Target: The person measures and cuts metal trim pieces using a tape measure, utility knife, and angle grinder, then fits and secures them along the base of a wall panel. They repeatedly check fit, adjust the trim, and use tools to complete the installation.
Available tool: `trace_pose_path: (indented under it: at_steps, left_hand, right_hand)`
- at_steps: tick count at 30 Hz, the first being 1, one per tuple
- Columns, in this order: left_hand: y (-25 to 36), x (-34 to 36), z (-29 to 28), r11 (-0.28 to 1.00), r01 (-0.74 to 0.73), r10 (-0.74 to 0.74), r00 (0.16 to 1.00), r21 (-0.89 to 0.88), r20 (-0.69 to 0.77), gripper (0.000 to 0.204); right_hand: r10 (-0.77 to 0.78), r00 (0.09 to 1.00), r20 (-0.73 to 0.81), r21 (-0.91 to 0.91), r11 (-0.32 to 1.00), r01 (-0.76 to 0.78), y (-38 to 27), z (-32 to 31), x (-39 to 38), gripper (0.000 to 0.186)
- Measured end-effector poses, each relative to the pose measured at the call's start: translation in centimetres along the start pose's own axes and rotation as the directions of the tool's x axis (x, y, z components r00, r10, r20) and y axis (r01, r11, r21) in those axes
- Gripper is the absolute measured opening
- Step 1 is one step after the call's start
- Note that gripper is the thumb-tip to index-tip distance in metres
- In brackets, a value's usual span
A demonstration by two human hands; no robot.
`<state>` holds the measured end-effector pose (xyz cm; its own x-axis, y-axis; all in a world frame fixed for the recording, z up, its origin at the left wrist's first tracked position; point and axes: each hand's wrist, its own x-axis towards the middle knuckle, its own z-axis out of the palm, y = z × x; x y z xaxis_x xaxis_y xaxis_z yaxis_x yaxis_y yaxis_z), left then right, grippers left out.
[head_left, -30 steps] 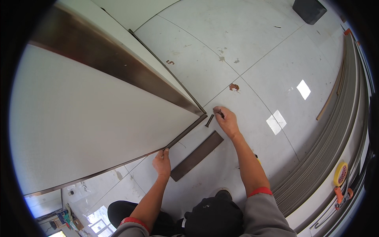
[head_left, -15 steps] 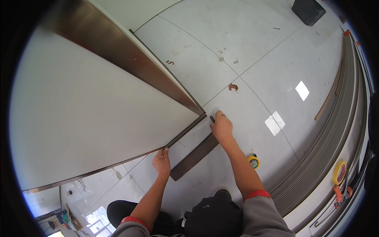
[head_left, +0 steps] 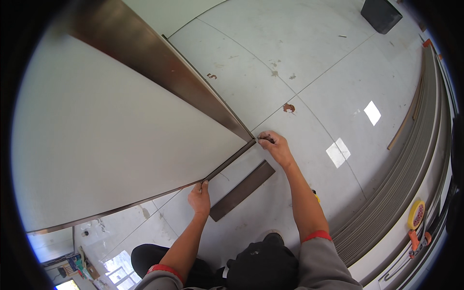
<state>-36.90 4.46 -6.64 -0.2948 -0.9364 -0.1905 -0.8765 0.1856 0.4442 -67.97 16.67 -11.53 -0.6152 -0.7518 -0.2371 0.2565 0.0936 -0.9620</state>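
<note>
A dark brown trim strip [head_left: 230,161] runs along the foot of the white wall up to its outer corner. My left hand [head_left: 199,197] is closed on this strip, its thumb and fingers at the strip's edge. At the corner, my right hand [head_left: 275,145] is closed, fingertips against the strip's end. Something small and dark shows in its fingers, too hidden to name. Between my forearms a loose flat brown trim piece [head_left: 241,191] lies on the floor, touched by neither hand.
Long brown strips [head_left: 391,193] lie stacked along the right. Beside them are a yellow tape roll [head_left: 416,215] and an orange-handled tool [head_left: 413,241]. My right forearm mostly hides a yellow tape measure [head_left: 315,195]. A black bin [head_left: 381,15] stands far right on the tiled floor [head_left: 333,92].
My right hand has moved up and left from beside the loose trim piece to the wall corner. The loose piece's far end is now uncovered. My left hand stays put.
</note>
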Motion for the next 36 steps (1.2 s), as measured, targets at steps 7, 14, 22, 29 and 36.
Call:
trace_pose_path:
  at_steps: [7, 14, 22, 29, 36]
  left_hand:
    - [-0.1, 0.0, 0.1, 1.000, 0.011, -0.011, 1.000, 0.014, 0.001, 0.038]
    - [0.1, 0.0, 0.0, 1.000, 0.014, -0.014, 1.000, -0.015, 0.002, 0.037]
    - [0.0, 0.0, 0.1, 1.000, 0.004, -0.004, 1.000, -0.002, -0.007, 0.039]
    - [-0.3, 0.0, 0.3, 1.000, 0.009, -0.009, 1.000, 0.002, -0.014, 0.038]
    - [-0.3, 0.0, 0.4, 1.000, 0.009, -0.010, 1.000, -0.015, -0.017, 0.037]
  right_hand:
    - [-0.195, 0.979, 0.059, -0.163, 0.966, 0.202, 0.8, 0.2, 0.7, 0.012]
    - [-0.224, 0.974, 0.021, -0.256, 0.941, 0.222, -0.2, 0.7, 0.2, 0.015]
    - [-0.296, 0.955, 0.028, -0.346, 0.893, 0.287, -0.3, 0.7, 0.1, 0.016]
    - [-0.325, 0.946, 0.024, -0.359, 0.880, 0.311, -0.5, 0.9, -0.1, 0.016]
    - [-0.312, 0.950, 0.016, -0.347, 0.889, 0.298, -0.9, 0.8, -0.2, 0.015]
